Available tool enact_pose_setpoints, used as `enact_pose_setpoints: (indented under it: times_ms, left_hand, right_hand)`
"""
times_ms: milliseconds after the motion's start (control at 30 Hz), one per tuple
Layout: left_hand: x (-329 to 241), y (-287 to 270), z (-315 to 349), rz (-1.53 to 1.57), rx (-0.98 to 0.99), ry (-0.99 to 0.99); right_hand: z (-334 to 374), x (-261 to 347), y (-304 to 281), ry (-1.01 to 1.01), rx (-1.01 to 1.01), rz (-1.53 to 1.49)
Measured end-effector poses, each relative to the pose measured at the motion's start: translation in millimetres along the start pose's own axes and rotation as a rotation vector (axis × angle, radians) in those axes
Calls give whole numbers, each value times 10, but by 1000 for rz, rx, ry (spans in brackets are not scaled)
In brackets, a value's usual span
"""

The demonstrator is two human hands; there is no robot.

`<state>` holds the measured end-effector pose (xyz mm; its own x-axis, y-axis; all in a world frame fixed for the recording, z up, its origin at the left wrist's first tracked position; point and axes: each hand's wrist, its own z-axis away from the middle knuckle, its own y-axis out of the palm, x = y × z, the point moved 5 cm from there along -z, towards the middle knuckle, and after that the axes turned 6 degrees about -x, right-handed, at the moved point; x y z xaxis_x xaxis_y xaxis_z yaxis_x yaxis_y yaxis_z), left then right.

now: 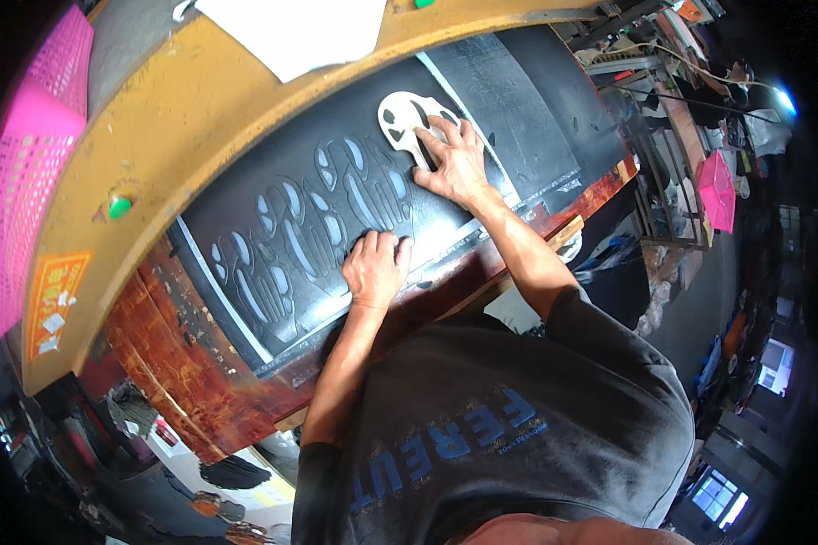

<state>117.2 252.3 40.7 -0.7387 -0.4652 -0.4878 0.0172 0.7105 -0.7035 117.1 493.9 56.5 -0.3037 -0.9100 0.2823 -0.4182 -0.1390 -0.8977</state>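
Above the fingers a yellow machine arm (182, 100) curves across, with a green button (120, 207) and an orange label (53, 300) on it. A white sheet (300, 32) lies on top. A pink basket (27, 173) stands far left of the fingers. Right of them sits a metal rack (663, 173) with a pink bag (716, 191).

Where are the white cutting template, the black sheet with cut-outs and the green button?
white cutting template (402, 116), head view, on its upper lobe.
black sheet (245, 195), head view, on uncut surface.
green button (120, 207), head view, on its cap.
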Motion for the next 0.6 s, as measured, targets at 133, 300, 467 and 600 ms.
enact_pose_setpoints:
  times_ms: [133, 300, 467, 600]
  left_hand:
    - [1, -7, -105, 27, 17, -41]
    - [-213, -271, 523, 166, 4, -111]
    - [-244, -122, 1206, 145, 46, -5]
    - [178, -27, 320, -189, -237, 166]
  right_hand:
    - [-93, -337, -96, 63, -66, -323]
    - [520, -897, -447, 374, -267, -690]
    - [1009, -662, -526, 438, -319, -990]
    - [85, -137, -1099, 146, -665, -735]
